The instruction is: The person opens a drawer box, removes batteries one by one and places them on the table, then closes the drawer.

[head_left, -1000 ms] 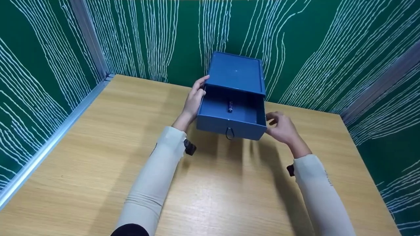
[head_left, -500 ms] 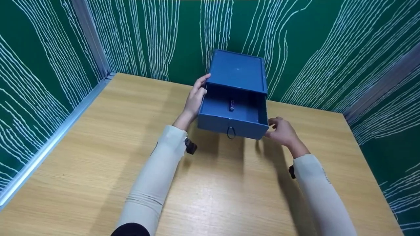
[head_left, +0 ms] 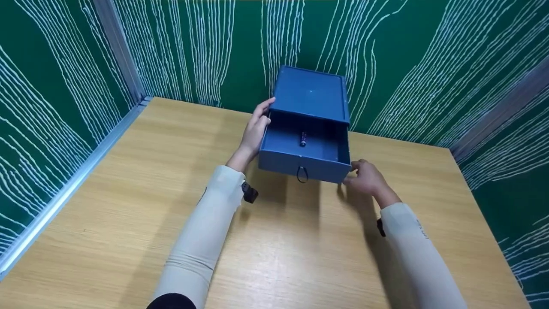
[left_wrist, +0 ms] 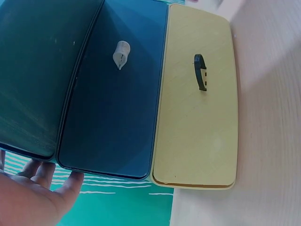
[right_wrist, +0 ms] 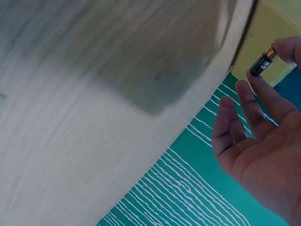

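Note:
A blue drawer box (head_left: 311,92) stands near the back wall with its drawer (head_left: 304,166) pulled out; a dark loop handle hangs at the drawer's front. Inside lies a small tube (head_left: 303,139), pale in the left wrist view. My left hand (head_left: 254,131) rests against the left side of the box's outer case, fingers along that side. Beside the drawer's front right corner is my right hand (head_left: 366,177). The right wrist view shows it pinching a black and copper battery (right_wrist: 264,61) between thumb and index finger, other fingers loosely bent.
A light wooden table (head_left: 274,257) lies under both arms. Green walls (head_left: 240,51) with white wavy lines enclose its back and sides. Metal frame strips (head_left: 73,184) run along the wall's lower left edge. The drawer's front looks yellowish in the wrist views.
My right hand has dropped slightly beside the drawer's front right corner. The left hand keeps its place on the case, and the drawer stays pulled out about as far.

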